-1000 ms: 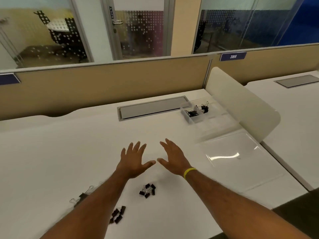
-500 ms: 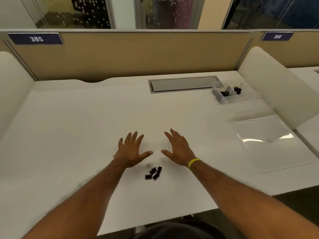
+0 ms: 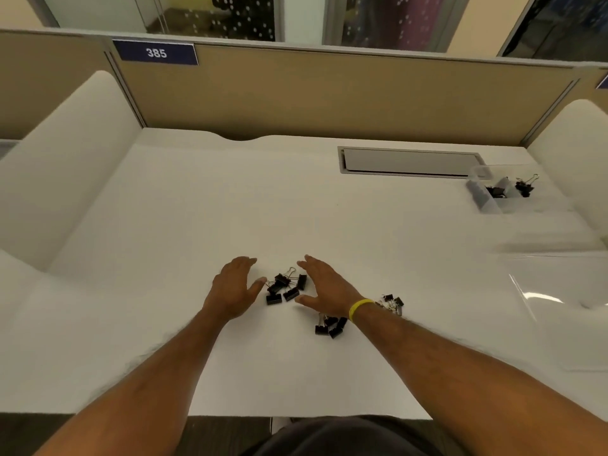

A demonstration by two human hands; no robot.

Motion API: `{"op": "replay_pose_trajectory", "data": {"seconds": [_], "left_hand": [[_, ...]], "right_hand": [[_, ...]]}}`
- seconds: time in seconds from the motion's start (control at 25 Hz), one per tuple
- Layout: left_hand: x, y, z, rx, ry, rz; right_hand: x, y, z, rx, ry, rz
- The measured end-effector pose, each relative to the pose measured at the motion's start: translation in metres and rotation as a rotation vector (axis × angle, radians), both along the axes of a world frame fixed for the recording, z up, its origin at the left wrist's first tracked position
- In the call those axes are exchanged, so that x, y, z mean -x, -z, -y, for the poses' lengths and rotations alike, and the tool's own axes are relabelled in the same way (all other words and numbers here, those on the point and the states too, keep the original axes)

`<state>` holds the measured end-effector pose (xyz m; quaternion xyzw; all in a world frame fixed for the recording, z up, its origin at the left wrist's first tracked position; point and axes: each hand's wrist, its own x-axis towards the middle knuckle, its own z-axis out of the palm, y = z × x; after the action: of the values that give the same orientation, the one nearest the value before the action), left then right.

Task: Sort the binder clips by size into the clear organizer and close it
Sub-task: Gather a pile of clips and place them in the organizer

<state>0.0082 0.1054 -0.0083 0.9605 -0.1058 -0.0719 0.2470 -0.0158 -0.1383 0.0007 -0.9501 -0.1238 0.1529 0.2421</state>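
Note:
Several black binder clips point(image 3: 285, 287) lie in a small heap on the white desk, between my two hands. My left hand point(image 3: 234, 287) hovers just left of the heap, fingers straight, holding nothing. My right hand point(image 3: 325, 286), with a yellow wristband, sits just right of it, also flat and empty. A second cluster of clips point(image 3: 330, 325) lies under my right wrist, and a third cluster point(image 3: 391, 302) lies right of the wrist. The clear organizer point(image 3: 493, 192) stands far right at the back with some clips in two compartments. Its clear lid point(image 3: 559, 291) lies on the desk nearer me.
A grey cable hatch point(image 3: 408, 161) is set into the white desk point(image 3: 197, 225) at the back. White side dividers point(image 3: 59, 166) rise at the left and right. A tan partition with the label 385 closes the back.
The view has swung left and down. Both hands have drawn back toward me and now flank a clip heap; two more clusters have come into sight by my right wrist.

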Motion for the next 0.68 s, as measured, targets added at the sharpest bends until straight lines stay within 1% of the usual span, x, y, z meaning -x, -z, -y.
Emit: {"op": "replay_pose_trajectory", "data": {"seconds": [0.16,0.32,0.44,0.68], "left_hand": [[0.014,0.003,0.002,-0.044,0.119,-0.026],[0.018,0.008,0.009,-0.049,0.172,0.003],[0.018,0.010,0.014,-0.021,0.165,0.025],[0.016,0.013,0.017,0.000,0.136,0.034]], "right_hand": [[-0.004,0.006,-0.021,0.031,-0.027,-0.015],[-0.006,0.007,-0.032,0.095,-0.073,0.004],[-0.007,0.006,-0.037,0.154,-0.125,0.032],[-0.012,0.001,-0.033,0.132,-0.121,0.113]]}}
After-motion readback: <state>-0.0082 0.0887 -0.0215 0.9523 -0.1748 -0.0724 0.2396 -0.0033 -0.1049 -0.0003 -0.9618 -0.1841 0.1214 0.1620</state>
